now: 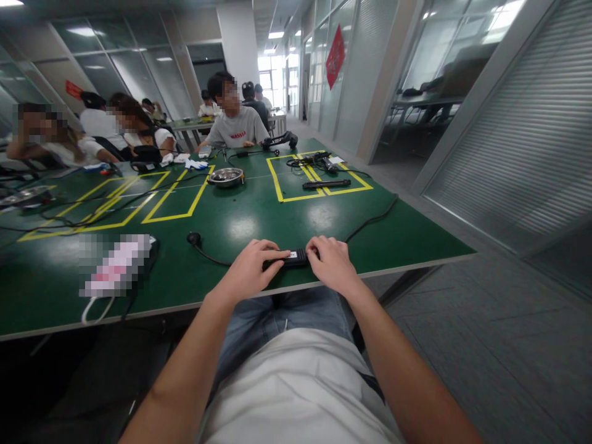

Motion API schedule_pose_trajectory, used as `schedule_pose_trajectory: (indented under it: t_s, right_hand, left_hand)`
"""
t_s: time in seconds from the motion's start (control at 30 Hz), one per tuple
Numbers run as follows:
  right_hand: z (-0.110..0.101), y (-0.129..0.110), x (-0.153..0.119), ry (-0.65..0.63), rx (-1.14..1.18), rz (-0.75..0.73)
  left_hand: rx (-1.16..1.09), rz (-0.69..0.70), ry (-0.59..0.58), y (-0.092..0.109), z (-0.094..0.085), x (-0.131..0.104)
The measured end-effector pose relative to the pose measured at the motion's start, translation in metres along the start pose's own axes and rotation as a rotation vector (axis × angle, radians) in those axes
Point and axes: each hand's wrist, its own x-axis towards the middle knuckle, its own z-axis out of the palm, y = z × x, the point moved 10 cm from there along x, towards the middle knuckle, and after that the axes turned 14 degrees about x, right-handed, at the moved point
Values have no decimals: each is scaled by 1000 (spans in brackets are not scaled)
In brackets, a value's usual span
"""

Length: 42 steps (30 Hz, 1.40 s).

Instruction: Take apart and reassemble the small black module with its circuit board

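Note:
A black power adapter [294, 260] with a small white label and a ridged end lies near the front edge of the green table. My left hand [252, 266] is closed around its left end, with the index finger along the top by the label and the thumb at the near side. At the ridged right end, my right hand [332, 262] has its fingers bent in and gripping; its fingertips are partly hidden. One cord runs left from the adapter to a black plug [194, 239]. Another black cable [374, 220] leads off to the right.
Left of my hands lies a blurred pink-and-white item [118, 265] with a loop. Farther back are a metal bowl [226, 177], a black bar [326, 184], tangled black cables [308, 161] and yellow tape outlines [281, 200]. A person [235, 123] sits across the table [416, 243].

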Motion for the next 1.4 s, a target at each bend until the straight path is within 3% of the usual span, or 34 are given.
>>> schedule_pose_trajectory:
  t_s: [0.23, 0.4, 0.6, 0.73, 0.97, 1.07, 1.23, 1.4]
  right_hand:
    - [1, -1, -1, -6, -19, 7]
    - [0, -2, -1, -15, -20, 16]
    - [2, -1, 0, -35, -22, 21]
    - [0, 0, 0, 4, -1, 21]
    - [1, 0, 0, 4, -2, 6]
    - [2, 1, 1, -6, -28, 17]
    - [2, -1, 1, -12, -64, 22]
    - [3, -2, 0, -9, -89, 46]
  left_hand:
    - [-64, -56, 106, -9, -4, -5]
    - [-94, -26, 63, -7, 0, -7]
    - [-86, -22, 146, -6, -6, -5]
    - [-48, 32, 85, 0, 2, -4]
    - [-64, 2, 10, 2, 2, 1]
    - [-160, -74, 22, -9, 3, 5]
    - [-88, -377, 193, -45, -4, 1]
    - [5, -436, 96, -53, 9, 2]
